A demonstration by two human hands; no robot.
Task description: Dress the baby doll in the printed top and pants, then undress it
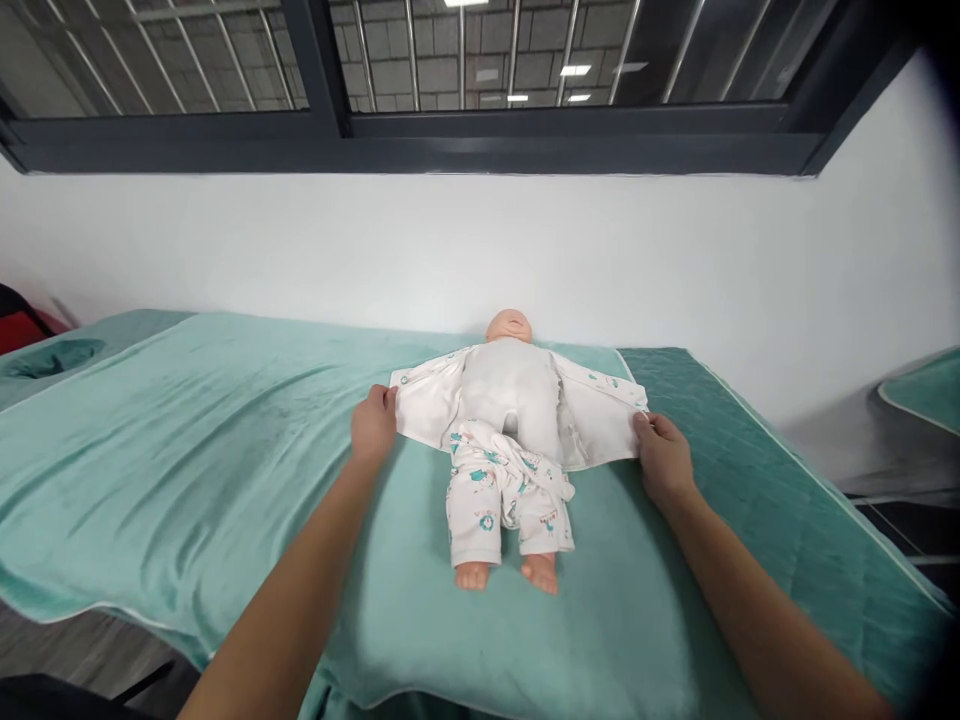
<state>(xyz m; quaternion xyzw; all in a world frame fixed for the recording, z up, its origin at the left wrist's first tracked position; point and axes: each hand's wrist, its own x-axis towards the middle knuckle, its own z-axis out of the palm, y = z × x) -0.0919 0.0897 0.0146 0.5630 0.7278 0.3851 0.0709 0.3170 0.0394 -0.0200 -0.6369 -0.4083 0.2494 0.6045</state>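
Observation:
A baby doll (pixel 511 390) with a white cloth body lies on its back, its head toward the wall and its bare feet toward me. Spread open under and beside its torso is a white printed baby shirt (pixel 600 415). My left hand (pixel 373 428) pinches the shirt's outer edge on the left. On the right, my right hand (pixel 664 455) grips the opposite edge, so the cloth is stretched out both ways. Printed baby pants (pixel 480 505) cover the doll's legs, their waist bunched below the hips.
The doll rests on a pale green blanket (pixel 247 450) over a bed with a darker quilted cover (pixel 780 500). Behind stands a white wall (pixel 300 250) under a dark-framed window (pixel 480 140). A red and black item (pixel 22 325) shows at the far left.

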